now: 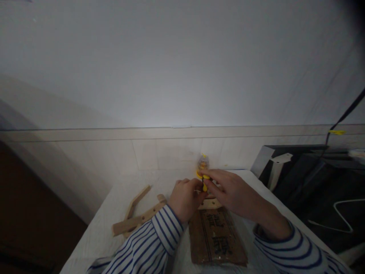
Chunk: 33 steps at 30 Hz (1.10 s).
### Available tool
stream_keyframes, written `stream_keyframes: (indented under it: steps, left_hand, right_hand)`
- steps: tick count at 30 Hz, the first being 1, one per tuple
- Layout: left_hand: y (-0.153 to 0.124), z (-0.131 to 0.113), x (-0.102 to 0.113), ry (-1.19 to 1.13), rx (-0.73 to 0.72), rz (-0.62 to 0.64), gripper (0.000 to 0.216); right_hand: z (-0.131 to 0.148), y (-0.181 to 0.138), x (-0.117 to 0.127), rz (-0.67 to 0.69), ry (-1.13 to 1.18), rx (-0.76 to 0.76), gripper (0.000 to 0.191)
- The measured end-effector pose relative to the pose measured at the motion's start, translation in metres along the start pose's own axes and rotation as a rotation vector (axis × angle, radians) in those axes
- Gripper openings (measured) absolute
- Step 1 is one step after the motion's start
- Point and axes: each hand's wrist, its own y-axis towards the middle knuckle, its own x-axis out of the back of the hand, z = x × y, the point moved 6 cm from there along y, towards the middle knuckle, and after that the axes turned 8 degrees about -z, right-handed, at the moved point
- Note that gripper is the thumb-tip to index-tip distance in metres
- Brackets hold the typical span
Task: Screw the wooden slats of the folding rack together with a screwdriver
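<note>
My left hand (186,198) and my right hand (232,190) meet above the table, their fingertips pinched on a small yellow piece (205,187) with a dark part; its kind is too small to make out. Just behind it stands a little clear bag or container (203,163) with orange-yellow contents and a yellow top. Below my fingers, a pale wooden bar with holes (211,204) lies across the far end of a brown packet (218,236) printed with dark characters. Fingers partly hide the yellow piece and the bar.
Several wooden strips, among them a drilled slat (139,220) and an angled one (136,201), lie left on the white table (114,207). A wall (171,152) rises behind. Dark panels (302,190), a white cord (335,207) and a black cable (346,112) are at right.
</note>
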Motion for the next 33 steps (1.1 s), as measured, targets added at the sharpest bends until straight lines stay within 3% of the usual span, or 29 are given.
stream_keyframes:
  steps: [8,15,33]
  left_hand:
    - [-0.0001,0.0012,0.0030,0.006,0.001,-0.007,0.021]
    - [-0.0001,0.0013,0.0010,0.023,-0.008,-0.006,0.011]
    - [-0.0006,-0.0016,-0.0002,0.009,-0.013,0.040,0.016]
  right_hand:
    - [-0.0063,-0.0001,-0.0060,0.033,0.024,0.006,0.031]
    - [-0.0028,0.0007,-0.0048,0.037,-0.024,-0.002,0.030]
    - [-0.0063,0.0007,-0.0083,0.055,-0.099,-0.013,0.026]
